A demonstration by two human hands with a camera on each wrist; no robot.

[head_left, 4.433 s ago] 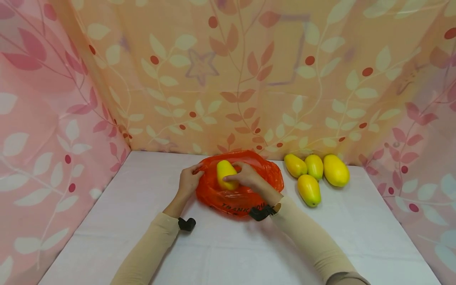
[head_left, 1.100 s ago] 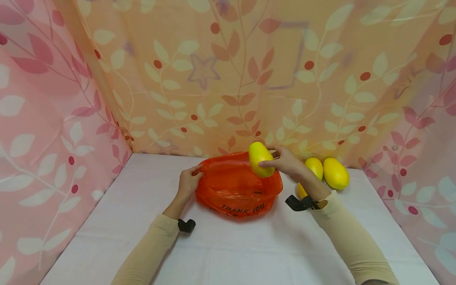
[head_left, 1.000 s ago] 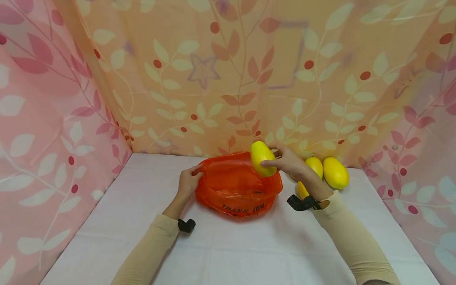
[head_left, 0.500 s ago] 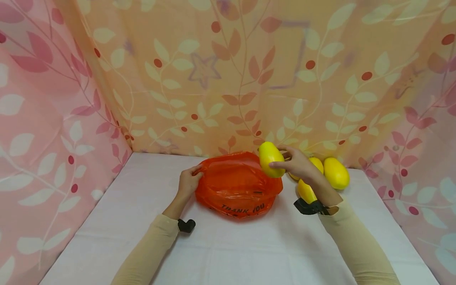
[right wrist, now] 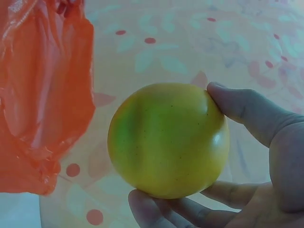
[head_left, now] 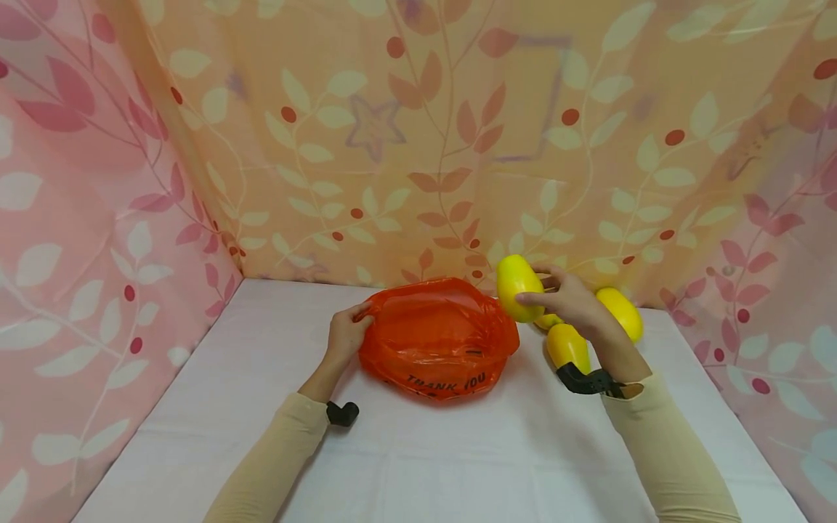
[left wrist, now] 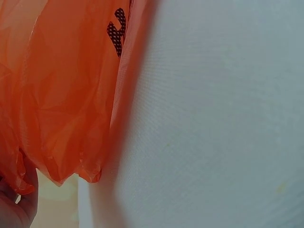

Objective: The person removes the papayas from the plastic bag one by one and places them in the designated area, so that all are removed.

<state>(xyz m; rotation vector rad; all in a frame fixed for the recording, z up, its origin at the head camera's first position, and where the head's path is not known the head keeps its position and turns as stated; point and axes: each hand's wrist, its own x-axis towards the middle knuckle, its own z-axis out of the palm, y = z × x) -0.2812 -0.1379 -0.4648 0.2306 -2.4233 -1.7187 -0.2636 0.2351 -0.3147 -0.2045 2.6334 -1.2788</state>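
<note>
A red plastic bag [head_left: 425, 330] with black "THANK YOU" print lies with its mouth spread open on the white table. At its left rim my left hand [head_left: 345, 338] pinches the plastic; the left wrist view shows the fingers [left wrist: 29, 190] at the bag's edge [left wrist: 61, 95]. My right hand [head_left: 569, 303] holds a yellow mango [head_left: 519, 289] off the table, just beyond the bag's right rim. In the right wrist view, thumb and fingers span the mango [right wrist: 168, 140], whose near end is greenish, while the bag [right wrist: 47, 90] stands apart to the left.
Right of the bag, a mango [head_left: 567, 347] lies on the white cloth, and a larger mango [head_left: 621, 312] is farther back. Another mango [head_left: 548, 320] is mostly hidden behind my right hand. A patterned curtain [head_left: 314, 181] encloses the table's back and sides.
My right hand has lifted the mango from over the bag's middle and carried it right, past the rim. My left hand has stayed at the bag's left edge.
</note>
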